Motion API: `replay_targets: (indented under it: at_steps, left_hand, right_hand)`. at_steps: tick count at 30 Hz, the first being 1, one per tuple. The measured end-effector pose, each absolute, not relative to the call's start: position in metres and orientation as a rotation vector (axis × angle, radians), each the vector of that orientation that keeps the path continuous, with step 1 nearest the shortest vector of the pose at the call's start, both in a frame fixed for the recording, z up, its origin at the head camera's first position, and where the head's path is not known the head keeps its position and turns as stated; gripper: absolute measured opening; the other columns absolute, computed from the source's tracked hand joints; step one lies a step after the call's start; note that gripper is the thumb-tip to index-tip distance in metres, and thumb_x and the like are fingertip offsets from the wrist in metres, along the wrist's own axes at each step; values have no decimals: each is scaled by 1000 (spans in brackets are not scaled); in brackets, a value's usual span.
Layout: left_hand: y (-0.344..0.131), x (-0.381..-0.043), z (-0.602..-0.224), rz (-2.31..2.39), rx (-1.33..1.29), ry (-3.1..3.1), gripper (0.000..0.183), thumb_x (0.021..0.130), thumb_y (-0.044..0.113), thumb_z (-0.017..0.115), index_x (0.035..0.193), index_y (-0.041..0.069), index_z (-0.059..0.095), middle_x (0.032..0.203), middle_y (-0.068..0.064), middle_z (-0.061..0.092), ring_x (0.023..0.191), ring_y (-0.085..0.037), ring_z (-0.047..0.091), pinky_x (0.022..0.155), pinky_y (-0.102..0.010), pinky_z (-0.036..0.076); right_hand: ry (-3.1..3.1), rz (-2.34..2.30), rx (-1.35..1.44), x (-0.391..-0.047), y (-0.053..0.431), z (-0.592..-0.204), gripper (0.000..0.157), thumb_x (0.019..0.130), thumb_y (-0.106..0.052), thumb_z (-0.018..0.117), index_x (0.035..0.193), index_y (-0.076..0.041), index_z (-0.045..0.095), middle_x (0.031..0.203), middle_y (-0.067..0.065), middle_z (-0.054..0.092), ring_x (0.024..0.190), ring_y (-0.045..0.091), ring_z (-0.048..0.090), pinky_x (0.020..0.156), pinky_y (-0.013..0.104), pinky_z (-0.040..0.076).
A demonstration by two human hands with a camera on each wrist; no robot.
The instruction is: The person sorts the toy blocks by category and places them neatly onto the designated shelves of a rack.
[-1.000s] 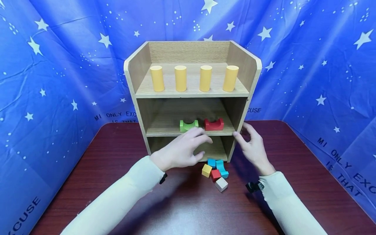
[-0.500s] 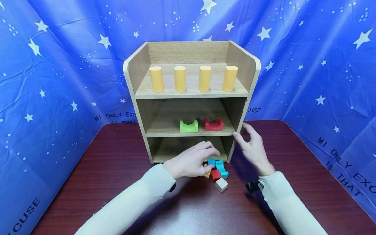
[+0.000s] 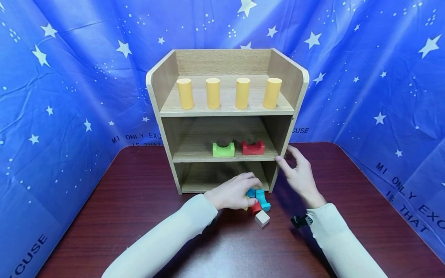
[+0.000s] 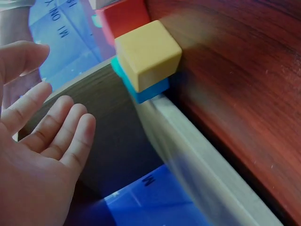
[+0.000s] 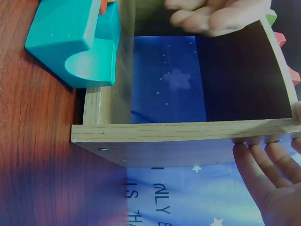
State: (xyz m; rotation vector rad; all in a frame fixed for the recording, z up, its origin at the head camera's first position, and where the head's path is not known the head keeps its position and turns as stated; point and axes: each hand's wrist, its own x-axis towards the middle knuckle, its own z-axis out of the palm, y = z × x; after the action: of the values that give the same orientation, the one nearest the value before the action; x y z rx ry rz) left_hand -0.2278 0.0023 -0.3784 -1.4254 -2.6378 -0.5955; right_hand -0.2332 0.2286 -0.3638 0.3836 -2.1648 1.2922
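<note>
My left hand (image 3: 234,193) reaches over a small pile of toy blocks, its fingers spread above them. In the left wrist view that hand shows bent-free fingers apart from the yellow cube (image 4: 148,54), which sits by a blue cube (image 4: 153,90) and a red cube (image 4: 126,21). A teal arch block (image 3: 262,200) and a pale wooden cube (image 3: 262,219) lie at the pile's right and front. My right hand (image 3: 301,179) holds the side panel of a wooden shelf (image 3: 194,148), thumb at the front edge, fingers on the outer face (image 5: 188,146).
Several yellow cylinders (image 3: 213,94) stand in a row on the top shelf. A green arch block (image 3: 223,150) and a red arch block (image 3: 253,148) sit on the middle shelf. The dark red table (image 3: 139,216) is surrounded by a blue star-patterned curtain (image 3: 69,96).
My left hand has moved down and right from before the middle shelf to over the block pile. The right hand has stayed on the shelf's side.
</note>
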Motion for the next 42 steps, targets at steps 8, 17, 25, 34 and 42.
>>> replay_targets:
  at_steps: [8,17,25,34,42]
  left_hand:
    - [13,-232,-385,-478,-1406,-2707,43,80,32,72,119,17,62,107,5,53,94,-8,47,79,-18,41]
    - [25,-238,-392,-423,-1422,-2747,44,80,34,71,119,19,61,108,5,54,98,-9,47,81,-19,40]
    - [32,-237,-393,-436,-1436,-2785,45,82,34,70,124,20,60,111,8,54,105,-9,48,85,-18,39]
    - [36,-237,-396,-380,-1446,-2782,42,82,33,70,120,19,61,108,6,56,102,-11,50,86,-20,40]
    - [39,-237,-397,-379,-1407,-2818,47,82,33,70,125,20,59,107,6,56,102,-11,50,91,-23,39]
  right_hand:
    - [-2179,1280,382,-234,228,-363,40,90,-18,67,128,-8,58,106,11,65,92,3,56,75,12,45]
    - [-2179,1280,383,-235,229,-364,40,90,-17,66,128,-9,58,105,12,65,93,3,56,75,12,45]
    - [-2166,1280,395,-235,229,-363,40,89,-15,67,128,-11,58,105,11,65,93,3,56,75,12,45]
    - [-2177,1274,377,-235,230,-364,39,90,-17,67,127,-9,58,105,12,65,93,2,56,75,12,45]
    - [-2175,1275,385,-234,229,-364,40,90,-16,67,128,-9,58,106,12,65,93,1,57,76,11,45]
